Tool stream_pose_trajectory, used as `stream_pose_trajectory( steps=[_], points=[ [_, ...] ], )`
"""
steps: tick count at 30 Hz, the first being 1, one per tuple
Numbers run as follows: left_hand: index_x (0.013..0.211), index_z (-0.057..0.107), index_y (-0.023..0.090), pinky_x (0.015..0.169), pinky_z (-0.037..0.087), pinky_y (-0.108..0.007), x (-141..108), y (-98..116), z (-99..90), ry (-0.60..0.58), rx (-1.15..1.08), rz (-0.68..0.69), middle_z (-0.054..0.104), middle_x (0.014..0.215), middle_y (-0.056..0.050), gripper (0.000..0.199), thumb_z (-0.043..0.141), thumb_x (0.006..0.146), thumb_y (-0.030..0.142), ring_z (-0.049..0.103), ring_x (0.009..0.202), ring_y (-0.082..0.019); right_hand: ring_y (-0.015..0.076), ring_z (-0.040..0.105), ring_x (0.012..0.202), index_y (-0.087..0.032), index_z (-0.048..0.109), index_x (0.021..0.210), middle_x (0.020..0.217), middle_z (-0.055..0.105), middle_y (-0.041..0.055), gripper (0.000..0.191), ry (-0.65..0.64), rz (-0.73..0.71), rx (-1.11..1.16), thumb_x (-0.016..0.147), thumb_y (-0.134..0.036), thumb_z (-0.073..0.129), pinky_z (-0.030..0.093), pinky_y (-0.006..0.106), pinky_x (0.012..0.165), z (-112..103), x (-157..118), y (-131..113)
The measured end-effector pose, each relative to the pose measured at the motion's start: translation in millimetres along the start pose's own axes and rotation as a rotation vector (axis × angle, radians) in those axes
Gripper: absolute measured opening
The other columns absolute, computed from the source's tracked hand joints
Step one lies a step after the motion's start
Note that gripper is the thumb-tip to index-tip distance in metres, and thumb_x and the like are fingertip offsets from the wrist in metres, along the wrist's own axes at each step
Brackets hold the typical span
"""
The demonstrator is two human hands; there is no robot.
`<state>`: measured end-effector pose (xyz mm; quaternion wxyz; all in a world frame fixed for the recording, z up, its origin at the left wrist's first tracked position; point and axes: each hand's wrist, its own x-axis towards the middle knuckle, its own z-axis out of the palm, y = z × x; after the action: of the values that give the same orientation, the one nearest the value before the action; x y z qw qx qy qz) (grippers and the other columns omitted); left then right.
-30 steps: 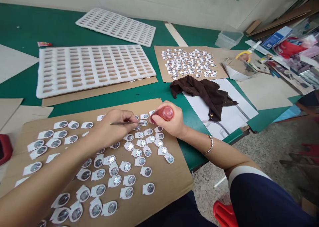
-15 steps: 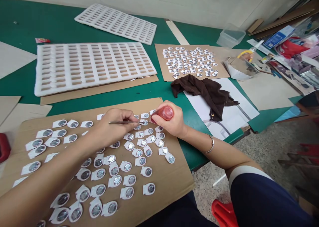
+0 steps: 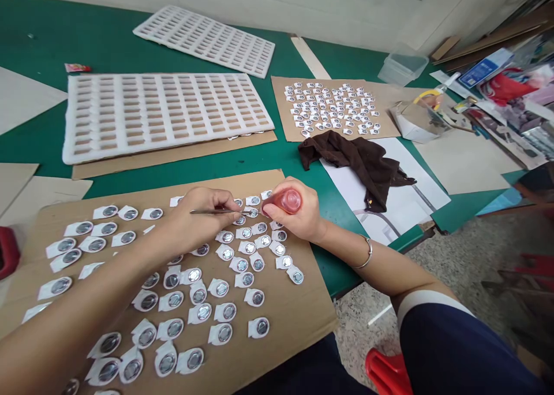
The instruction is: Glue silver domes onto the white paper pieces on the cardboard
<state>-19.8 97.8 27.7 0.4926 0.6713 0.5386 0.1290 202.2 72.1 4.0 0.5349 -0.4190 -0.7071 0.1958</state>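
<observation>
A person's bare hands work close together over a brown cardboard sheet (image 3: 298,308), a small silvery disc (image 3: 251,212) on white backing lying in the narrow gap between them. The left hand (image 3: 201,223) pinches a thin metal tool (image 3: 212,212) whose long axis runs sideways, its tip pointing toward the right hand (image 3: 305,219) and ending at the disc; whether it touches cannot be told. The right hand wraps around a red bottle (image 3: 289,200), rounded end toward the viewer, narrow end slanting down and left toward that same disc. Neither hand is clearly nearer. More tabbed discs (image 3: 223,333) are spread below the hands, a white foam tray (image 3: 167,144) lies beyond the left hand, and a brown cloth (image 3: 355,161) is crumpled beyond the right.
</observation>
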Motion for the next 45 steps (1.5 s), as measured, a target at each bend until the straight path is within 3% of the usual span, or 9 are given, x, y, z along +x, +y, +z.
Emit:
stream_pose_trajectory(
  steps=[45],
  points=[
    [0.081,0.069,0.018,0.053,0.039,-0.023,-0.6,-1.5,0.4,0.003,-0.027,-0.002,0.068,0.074,-0.003,0.031,0.068,0.074,0.048,0.054,0.061,-0.013,0.0141,0.061,0.068,-0.022,0.058,0.082,0.077,0.064,0.0003,0.022,-0.039,0.002,0.033,0.076,-0.039,0.072,0.052,0.031,0.065,0.9,-0.4,-0.4]
  ],
)
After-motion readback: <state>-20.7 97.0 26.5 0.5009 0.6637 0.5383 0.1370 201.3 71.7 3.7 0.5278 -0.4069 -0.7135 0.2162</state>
